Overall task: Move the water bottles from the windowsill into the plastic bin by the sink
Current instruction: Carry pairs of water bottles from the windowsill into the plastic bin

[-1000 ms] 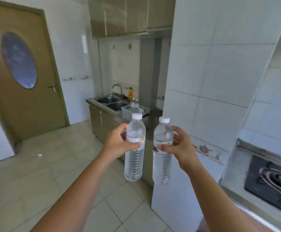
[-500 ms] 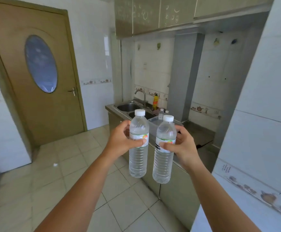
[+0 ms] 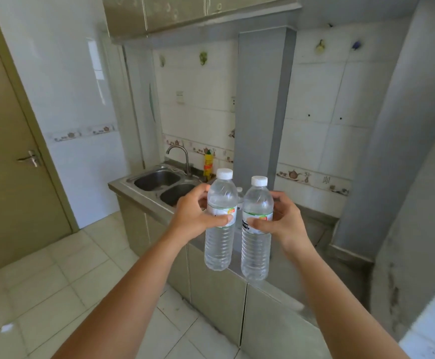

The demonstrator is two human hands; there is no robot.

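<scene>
I hold two clear water bottles with white caps upright in front of me, side by side over the counter's front edge. My left hand (image 3: 194, 216) grips the left bottle (image 3: 220, 244) around its label. My right hand (image 3: 281, 221) grips the right bottle (image 3: 255, 252) the same way. The plastic bin by the sink is almost wholly hidden behind the bottles and my hands; only the cap of another bottle (image 3: 239, 189) shows between them.
A steel double sink (image 3: 159, 181) with a tap (image 3: 177, 151) is set in the counter (image 3: 312, 221) ahead. A yellow detergent bottle (image 3: 208, 163) stands behind it. A grey pillar (image 3: 260, 104) rises behind, a wooden door (image 3: 9, 151) is left, and tiled floor (image 3: 55, 288) lies below.
The view has swung right and closer to the counter and sink. Both bottles stay in my hands, held upright and close together, now nearer the sink area.
</scene>
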